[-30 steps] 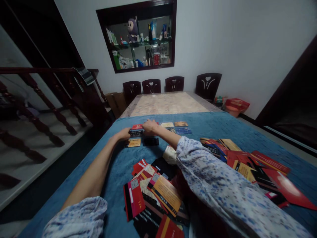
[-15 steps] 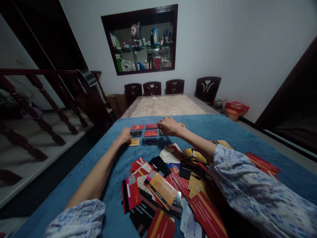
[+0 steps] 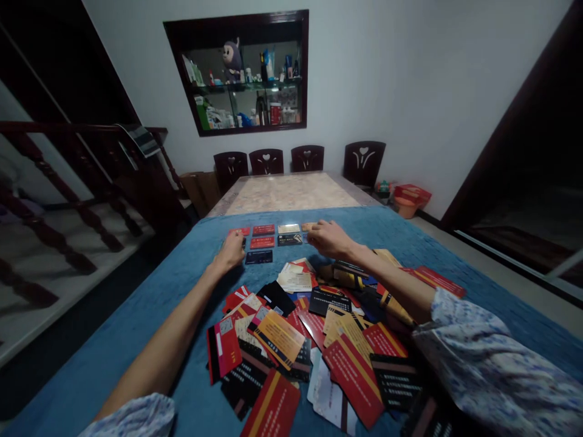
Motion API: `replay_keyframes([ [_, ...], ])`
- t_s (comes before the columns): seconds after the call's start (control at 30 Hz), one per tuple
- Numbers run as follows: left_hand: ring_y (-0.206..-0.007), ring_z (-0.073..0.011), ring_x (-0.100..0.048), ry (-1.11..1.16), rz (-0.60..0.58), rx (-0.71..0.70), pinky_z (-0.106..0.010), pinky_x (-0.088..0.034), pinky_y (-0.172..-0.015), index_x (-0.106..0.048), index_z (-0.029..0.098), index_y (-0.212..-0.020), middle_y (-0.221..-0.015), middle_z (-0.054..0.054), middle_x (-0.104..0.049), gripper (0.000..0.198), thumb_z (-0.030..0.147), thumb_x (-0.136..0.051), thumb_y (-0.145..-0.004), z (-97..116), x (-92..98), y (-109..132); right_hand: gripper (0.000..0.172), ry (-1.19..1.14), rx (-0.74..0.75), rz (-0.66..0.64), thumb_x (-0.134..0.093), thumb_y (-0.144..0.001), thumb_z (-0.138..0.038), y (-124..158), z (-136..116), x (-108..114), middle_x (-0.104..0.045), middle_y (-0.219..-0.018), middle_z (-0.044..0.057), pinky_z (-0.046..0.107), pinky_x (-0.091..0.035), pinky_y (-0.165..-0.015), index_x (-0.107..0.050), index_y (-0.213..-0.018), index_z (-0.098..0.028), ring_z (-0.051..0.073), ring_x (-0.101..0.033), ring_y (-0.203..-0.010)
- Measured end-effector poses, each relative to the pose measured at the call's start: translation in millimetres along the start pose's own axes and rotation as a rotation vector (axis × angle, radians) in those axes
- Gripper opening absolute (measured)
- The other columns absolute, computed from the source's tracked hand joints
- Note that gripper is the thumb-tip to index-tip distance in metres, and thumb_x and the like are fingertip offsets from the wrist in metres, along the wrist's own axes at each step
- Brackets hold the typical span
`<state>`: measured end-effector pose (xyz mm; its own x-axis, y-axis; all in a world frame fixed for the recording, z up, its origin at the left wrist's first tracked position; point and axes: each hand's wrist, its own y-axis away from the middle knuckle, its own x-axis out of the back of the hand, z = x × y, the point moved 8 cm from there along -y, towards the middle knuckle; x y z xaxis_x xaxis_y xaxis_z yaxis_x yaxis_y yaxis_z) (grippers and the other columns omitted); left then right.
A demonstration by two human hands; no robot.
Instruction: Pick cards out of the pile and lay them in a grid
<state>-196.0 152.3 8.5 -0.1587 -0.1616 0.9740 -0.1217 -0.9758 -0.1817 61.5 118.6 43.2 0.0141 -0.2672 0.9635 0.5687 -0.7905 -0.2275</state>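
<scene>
Several plastic cards lie face up in rows on the blue cloth. Over the left end of the rows is my left hand (image 3: 231, 250), its fingers curled down and bunched; it covers the cards beneath, and what its fingertips hold is hidden. A red card (image 3: 241, 231) shows just beyond it. At the right end my right hand (image 3: 330, 238) bends its fingers onto a card (image 3: 305, 238), of which only a sliver shows. Between the hands lie a red card (image 3: 262, 243), a black card (image 3: 289, 240), a cream card (image 3: 288, 229) and a dark blue card (image 3: 259, 257).
Nearer me spreads a loose heap of overlapping cards, with a yellow card (image 3: 279, 340) and a red card (image 3: 354, 379) on top. The blue cloth (image 3: 182, 315) covers the near table. Beyond are a stone-patterned tabletop (image 3: 291, 193) and dark chairs (image 3: 364, 162).
My right hand has shifted right along the rows, uncovering the cream and black cards. My left hand now hides the yellow and black cards at the left end. The view has turned slightly right.
</scene>
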Motion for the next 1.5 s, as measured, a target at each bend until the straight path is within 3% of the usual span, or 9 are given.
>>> replay_keyframes([
  [0.13,-0.11,-0.0222,-0.056,-0.064,0.068,-0.101,-0.029,-0.044,-0.1,-0.065,0.01,-0.107,-0.112,-0.013,-0.058,0.038,0.001,-0.045,-0.077,40.3,5.9,5.6,0.023,0.019,-0.038,0.006,-0.047,-0.095,-0.025,23.3,14.4,-1.8,-0.069,-0.108,0.009,0.032,-0.031,-0.072,-0.07,-0.096,-0.023,0.022,-0.053,-0.102],
  [0.33,-0.11,-0.0228,-0.056,0.063,0.056,-0.223,-0.031,-0.045,-0.102,-0.066,0.012,-0.11,-0.113,-0.012,-0.057,0.042,0.0,-0.049,-0.074,101.3,6.1,17.8,0.023,0.039,-0.079,-0.015,-0.048,-0.095,-0.024,58.5,28.9,0.4,-0.069,-0.098,0.011,0.031,-0.03,-0.07,-0.071,-0.093,-0.022,0.022,-0.053,-0.096],
  [0.6,-0.111,-0.0233,-0.058,0.19,-0.055,-0.469,-0.032,-0.046,-0.101,-0.067,0.013,-0.112,-0.118,-0.013,-0.059,0.033,0.01,-0.055,-0.081,171.0,2.3,54.3,0.02,-0.031,-0.013,-0.009,-0.052,-0.094,-0.027,82.3,24.2,1.8,-0.067,-0.094,0.01,0.03,-0.03,-0.069,-0.071,-0.093,-0.023,0.021,-0.051,-0.091],
  [0.77,-0.107,-0.021,-0.06,0.283,-0.258,-0.727,-0.031,-0.046,-0.098,-0.069,0.018,-0.111,-0.116,-0.009,-0.063,0.03,0.016,-0.06,-0.083,205.4,2.4,88.8,0.02,-0.113,0.075,0.014,-0.052,-0.094,-0.027,82.0,12.9,-0.6,-0.067,-0.095,0.009,0.03,-0.03,-0.071,-0.071,-0.094,-0.021,0.02,-0.05,-0.091],
  [0.9,-0.117,-0.0241,-0.054,0.294,-0.396,-0.879,-0.037,-0.039,-0.106,-0.067,0.022,-0.117,-0.125,-0.006,-0.062,0.041,0.018,-0.069,-0.076,218.5,6.0,106.9,0.017,-0.18,0.12,0.039,-0.055,-0.091,-0.023,79.6,5.8,-6.0,-0.066,-0.095,0.008,0.03,-0.031,-0.073,-0.071,-0.096,-0.021,0.02,-0.049,-0.093],
  [1.07,-0.121,-0.0269,-0.048,0.257,-0.432,-0.904,-0.043,-0.031,-0.111,-0.065,0.022,-0.122,-0.128,-0.006,-0.06,0.05,0.024,-0.075,-0.073,217.9,3.9,108.3,0.016,-0.262,0.184,0.074,-0.055,-0.091,-0.022,80.1,-3.5,-6.2,-0.066,-0.094,0.008,0.031,-0.031,-0.073,-0.071,-0.093,-0.02,0.02,-0.049,-0.09],
  [1.33,-0.122,-0.0275,-0.051,0.272,-0.469,-0.893,-0.04,-0.039,-0.106,-0.062,0.02,-0.126,-0.134,-0.01,-0.054,0.054,0.02,-0.073,-0.074,219.9,-5.2,111.9,0.016,-0.291,0.232,0.014,-0.056,-0.089,-0.021,82.6,-17.2,-5.2,-0.066,-0.093,0.009,0.032,-0.033,-0.074,-0.071,-0.094,-0.019,0.02,-0.048,-0.088],
  [1.5,-0.113,-0.025,-0.056,0.256,-0.46,-0.869,-0.036,-0.044,-0.099,-0.063,0.019,-0.123,-0.124,-0.009,-0.059,0.05,0.015,-0.068,-0.074,218.1,-4.3,110.1,0.018,-0.227,0.151,0.026,-0.054,-0.091,-0.026,83.2,3.9,-7.5,-0.067,-0.097,0.01,0.032,-0.032,-0.072,-0.071,-0.095,-0.019,0.022,-0.049,-0.092],
])
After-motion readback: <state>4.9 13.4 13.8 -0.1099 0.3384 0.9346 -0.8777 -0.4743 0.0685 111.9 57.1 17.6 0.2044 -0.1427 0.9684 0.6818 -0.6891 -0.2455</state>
